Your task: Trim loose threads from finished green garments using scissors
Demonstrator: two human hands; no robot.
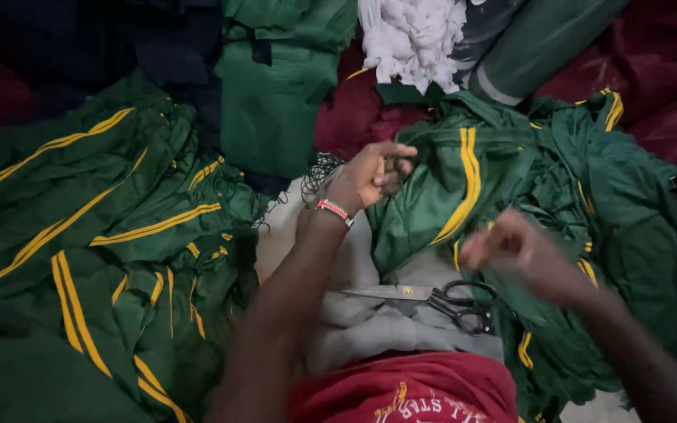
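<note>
1. Hands work over green cloth with yellow stripes. The left hand, a beaded band at its wrist, has its fingers curled narrow, pinching the edge of the green garment spread ahead of the lap.
2. The right hand is blurred; it looks loosely closed over the same garment, but whether it grips anything I cannot tell.
3. Scissors lie closed on the grey lap cloth, between the forearms, touched by neither hand.
4. A pile of like garments lies at left.

Left hand pinching green garment; scissors on lap.
</note>
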